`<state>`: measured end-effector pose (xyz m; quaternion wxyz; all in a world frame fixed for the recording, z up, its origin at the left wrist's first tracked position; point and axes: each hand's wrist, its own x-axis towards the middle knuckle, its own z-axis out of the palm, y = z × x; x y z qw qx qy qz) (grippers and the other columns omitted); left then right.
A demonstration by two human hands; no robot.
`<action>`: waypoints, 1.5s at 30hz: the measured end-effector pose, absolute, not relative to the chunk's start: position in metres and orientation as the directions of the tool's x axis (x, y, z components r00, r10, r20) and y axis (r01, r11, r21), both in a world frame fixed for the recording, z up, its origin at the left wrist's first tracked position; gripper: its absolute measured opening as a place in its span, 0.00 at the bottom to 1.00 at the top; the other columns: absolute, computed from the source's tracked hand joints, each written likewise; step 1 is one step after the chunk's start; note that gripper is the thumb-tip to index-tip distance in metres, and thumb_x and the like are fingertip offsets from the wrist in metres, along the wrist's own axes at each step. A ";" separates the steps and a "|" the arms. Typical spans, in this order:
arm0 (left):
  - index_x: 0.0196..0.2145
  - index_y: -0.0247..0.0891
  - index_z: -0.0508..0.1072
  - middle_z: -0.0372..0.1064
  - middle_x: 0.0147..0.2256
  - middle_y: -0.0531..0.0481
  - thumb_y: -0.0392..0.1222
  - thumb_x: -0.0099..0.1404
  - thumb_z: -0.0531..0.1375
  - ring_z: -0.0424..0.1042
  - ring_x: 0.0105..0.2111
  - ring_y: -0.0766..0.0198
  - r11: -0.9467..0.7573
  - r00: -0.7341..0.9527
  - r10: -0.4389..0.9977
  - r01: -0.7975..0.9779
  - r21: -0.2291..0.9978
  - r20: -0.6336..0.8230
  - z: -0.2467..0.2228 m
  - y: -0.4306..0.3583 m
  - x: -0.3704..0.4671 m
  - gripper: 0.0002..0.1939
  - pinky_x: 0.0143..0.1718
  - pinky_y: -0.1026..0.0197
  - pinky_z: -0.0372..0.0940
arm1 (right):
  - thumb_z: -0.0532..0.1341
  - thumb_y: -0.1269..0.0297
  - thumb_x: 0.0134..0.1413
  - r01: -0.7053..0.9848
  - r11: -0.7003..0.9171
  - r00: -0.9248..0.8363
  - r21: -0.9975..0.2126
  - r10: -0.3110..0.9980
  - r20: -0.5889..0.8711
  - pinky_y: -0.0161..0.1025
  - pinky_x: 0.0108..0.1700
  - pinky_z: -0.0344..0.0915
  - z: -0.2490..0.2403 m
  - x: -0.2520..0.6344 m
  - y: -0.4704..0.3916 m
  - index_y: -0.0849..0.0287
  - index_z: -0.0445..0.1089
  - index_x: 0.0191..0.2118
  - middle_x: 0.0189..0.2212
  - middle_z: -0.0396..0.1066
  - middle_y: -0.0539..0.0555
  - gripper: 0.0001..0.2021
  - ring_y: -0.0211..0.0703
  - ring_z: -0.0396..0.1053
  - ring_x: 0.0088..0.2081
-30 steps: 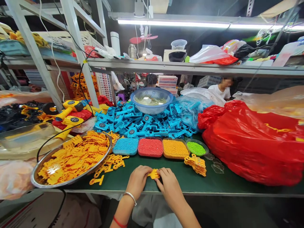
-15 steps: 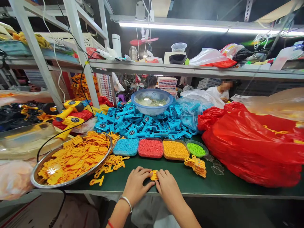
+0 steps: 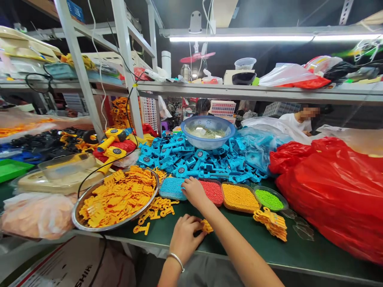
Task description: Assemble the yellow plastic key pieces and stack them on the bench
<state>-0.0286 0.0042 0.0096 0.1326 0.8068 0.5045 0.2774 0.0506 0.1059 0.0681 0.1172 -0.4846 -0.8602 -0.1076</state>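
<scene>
My left hand (image 3: pixel 188 235), with a silver bangle at its wrist, holds a small yellow plastic piece (image 3: pixel 207 226) near the table's front edge. Across it reaches my right arm. My right hand (image 3: pixel 196 192) is over the right side of the tray of blue beads (image 3: pixel 172 188), its fingers bent together at the beads; whatever they grip is too small to tell. Beside it stand trays of red beads (image 3: pixel 213 192), yellow beads (image 3: pixel 241 197) and green beads (image 3: pixel 269 199). A stack of yellow pieces (image 3: pixel 271 224) lies to the right.
A metal bowl (image 3: pixel 78 223) heaped with yellow pieces stands left, loose ones beside it. Behind the trays are piled blue parts (image 3: pixel 197 159) under a blue basin (image 3: pixel 208 131). A red bag (image 3: pixel 332 195) fills the right. A person (image 3: pixel 299 119) sits beyond the shelf.
My right hand has left the yellow piece and moved forward to the blue beads. My left hand still holds the piece. The view has turned left, so the scene sits further right.
</scene>
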 end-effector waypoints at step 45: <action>0.31 0.47 0.76 0.74 0.39 0.56 0.44 0.55 0.63 0.65 0.34 0.61 -0.435 0.308 0.898 0.728 0.530 0.314 0.009 0.002 -0.030 0.05 0.36 0.57 0.57 | 0.58 0.64 0.47 0.571 0.214 -0.041 -0.793 0.972 0.232 0.34 0.29 0.58 -0.010 0.126 0.009 0.55 0.76 0.28 0.21 0.66 0.50 0.08 0.41 0.64 0.26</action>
